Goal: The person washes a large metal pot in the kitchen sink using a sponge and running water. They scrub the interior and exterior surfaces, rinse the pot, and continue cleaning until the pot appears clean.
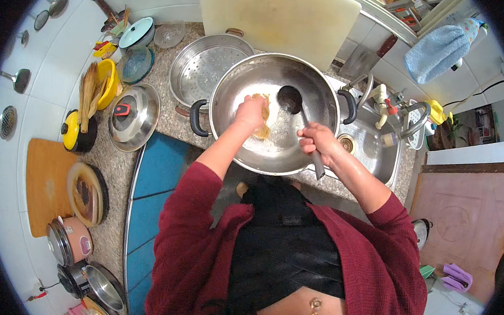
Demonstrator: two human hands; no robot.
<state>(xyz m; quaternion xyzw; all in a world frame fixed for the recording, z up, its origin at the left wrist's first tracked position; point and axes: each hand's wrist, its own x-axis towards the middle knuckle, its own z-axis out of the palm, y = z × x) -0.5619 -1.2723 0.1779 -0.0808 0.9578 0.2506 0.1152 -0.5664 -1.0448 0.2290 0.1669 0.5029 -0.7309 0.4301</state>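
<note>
In front of me a large stainless steel pot (252, 157) with two black side handles sits partly over the counter and partly over the sink edge. Inside it my left hand (251, 112) grips a yellowish-brown fibrous scrubber (262, 131), which looks pressed against the pot's inner surface. My right hand (320, 142) is closed around the handle of a dark ladle (290, 100). The ladle's bowl hangs within the pot, to the right of the scrubber. A little wetness glints on the pot's bottom between the two hands.
A perforated steamer tray (205, 63) stands behind the pot to the left. Right of the pot is the steel sink (375, 152) with its faucet (380, 109). A steel lid (133, 124) and a yellow basin (107, 83) occupy the left counter. A cleaver (364, 62) hangs by the wall.
</note>
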